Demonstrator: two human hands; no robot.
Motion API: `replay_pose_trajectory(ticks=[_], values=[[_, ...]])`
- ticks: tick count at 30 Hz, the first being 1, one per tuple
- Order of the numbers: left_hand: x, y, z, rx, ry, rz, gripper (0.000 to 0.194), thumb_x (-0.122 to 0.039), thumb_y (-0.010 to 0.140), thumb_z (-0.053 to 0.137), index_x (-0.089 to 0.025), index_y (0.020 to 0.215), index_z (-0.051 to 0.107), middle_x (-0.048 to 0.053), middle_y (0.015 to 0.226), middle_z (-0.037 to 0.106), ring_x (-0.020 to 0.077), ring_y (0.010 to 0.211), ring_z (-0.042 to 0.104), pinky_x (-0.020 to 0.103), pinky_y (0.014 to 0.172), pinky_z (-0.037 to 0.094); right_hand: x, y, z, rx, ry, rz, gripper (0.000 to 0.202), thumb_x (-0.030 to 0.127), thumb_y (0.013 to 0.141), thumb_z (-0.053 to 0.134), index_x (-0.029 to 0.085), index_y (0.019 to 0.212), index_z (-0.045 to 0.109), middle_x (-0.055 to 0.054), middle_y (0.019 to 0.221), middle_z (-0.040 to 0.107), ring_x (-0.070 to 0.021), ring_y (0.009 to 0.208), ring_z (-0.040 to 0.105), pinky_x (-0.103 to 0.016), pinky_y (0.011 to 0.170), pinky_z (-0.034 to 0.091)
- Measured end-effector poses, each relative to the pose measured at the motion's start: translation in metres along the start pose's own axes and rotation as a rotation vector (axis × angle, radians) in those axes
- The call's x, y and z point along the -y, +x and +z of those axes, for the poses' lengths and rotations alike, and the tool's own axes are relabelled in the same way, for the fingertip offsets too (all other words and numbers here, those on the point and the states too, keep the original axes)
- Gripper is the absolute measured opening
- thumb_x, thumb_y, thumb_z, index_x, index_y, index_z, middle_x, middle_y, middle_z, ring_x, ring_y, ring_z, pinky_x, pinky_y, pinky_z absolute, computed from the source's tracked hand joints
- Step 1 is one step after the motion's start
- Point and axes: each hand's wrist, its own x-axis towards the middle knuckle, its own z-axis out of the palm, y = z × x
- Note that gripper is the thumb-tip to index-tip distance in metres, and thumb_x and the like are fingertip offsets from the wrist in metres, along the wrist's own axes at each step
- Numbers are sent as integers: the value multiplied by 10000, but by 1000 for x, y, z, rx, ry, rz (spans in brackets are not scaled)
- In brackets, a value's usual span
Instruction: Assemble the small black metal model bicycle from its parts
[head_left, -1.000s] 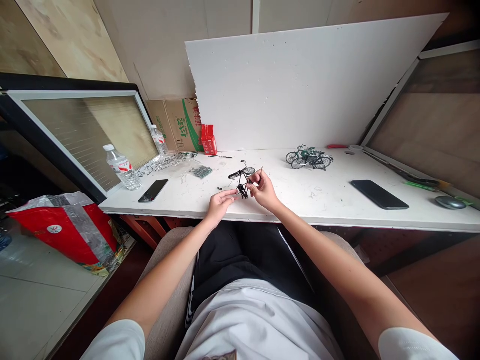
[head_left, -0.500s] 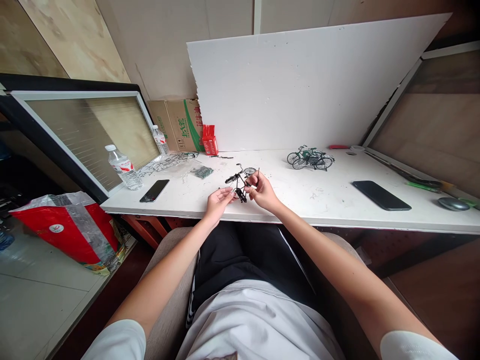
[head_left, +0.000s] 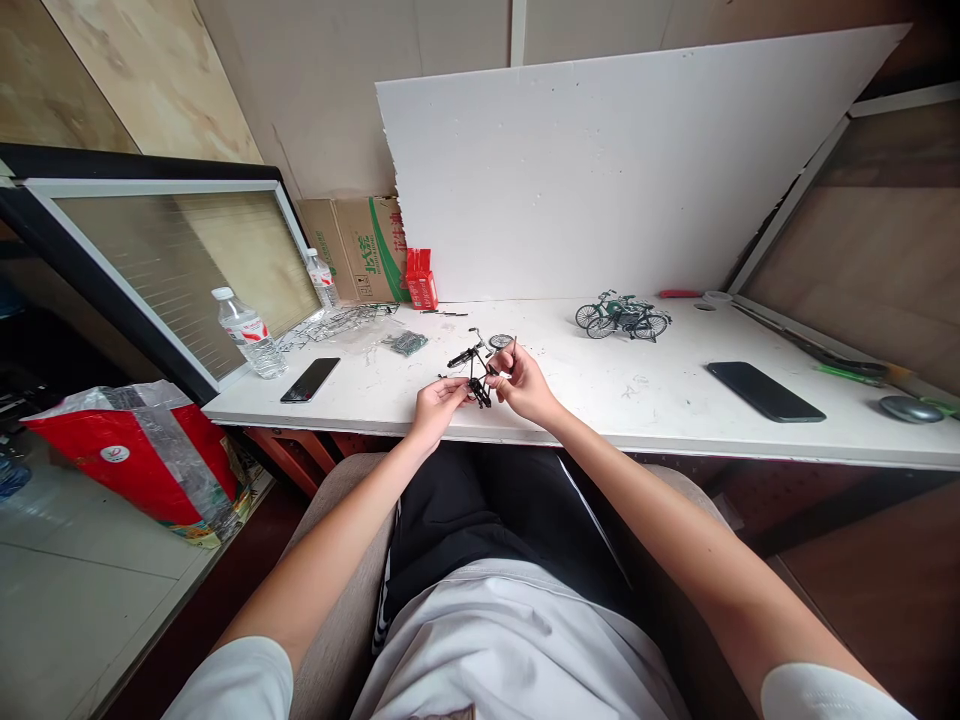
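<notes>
Close to the table's front edge, my left hand point(head_left: 439, 408) is closed, its fingertips pinching the low side of a black miniature bicycle frame point(head_left: 477, 375). My right hand point(head_left: 525, 385) is closed too, with its fingertips against the frame's right side. A thin dark rod point(head_left: 514, 352) sticks up from the right fingers; I cannot make out its kind. Just behind the frame lie a small spoked wheel point(head_left: 501, 342) and a bent handlebar-like part point(head_left: 480, 336). The fingers hide some of the frame.
Assembled miniature bicycles point(head_left: 622, 317) stand at the right rear. A bag of small parts point(head_left: 405, 343) and loose wire-like frames point(head_left: 330, 325) lie left. Phones point(head_left: 310, 380) flank the hands, a black one point(head_left: 765, 391) at right. Bottles point(head_left: 251, 335), a carton point(head_left: 356, 250) and a red box point(head_left: 421, 280) stand left.
The miniature frame has tilted slightly between my fingers. Both hands keep nearly the same place and grip, and the view has shifted a little.
</notes>
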Motion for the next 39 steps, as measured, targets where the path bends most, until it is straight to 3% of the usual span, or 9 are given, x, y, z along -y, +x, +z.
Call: replay_pose_trajectory(ticks=[7,12,33,39], values=[[1,0,-1,-2,-7,3,456,-426,732,934,-125,1030,764,113,976,793,199,813,751,348,817,576,1,0,1,4,13,-16,435,285,859,785,266,880,351,6,922,478,-144,756,456,-272,569,425],[2,1,-2,-2,-13,4,506,-421,747,927,-130,1133,777,132,1063,800,204,861,747,368,868,582,1,-1,1,-11,9,-13,429,276,869,779,267,882,351,10,924,475,-140,750,453,-273,570,425],[6,0,-1,9,-2,33,448,-423,734,923,-149,1068,808,134,1091,806,242,928,756,443,957,590,4,-3,3,-23,-11,8,447,311,844,788,269,881,344,4,915,488,-152,773,485,-259,544,432],[4,-2,1,-15,0,61,425,-398,733,915,-144,1048,786,129,1045,800,227,919,745,403,909,596,2,-2,3,-8,-2,-4,439,296,848,781,269,888,345,5,916,488,-149,771,482,-257,544,431]])
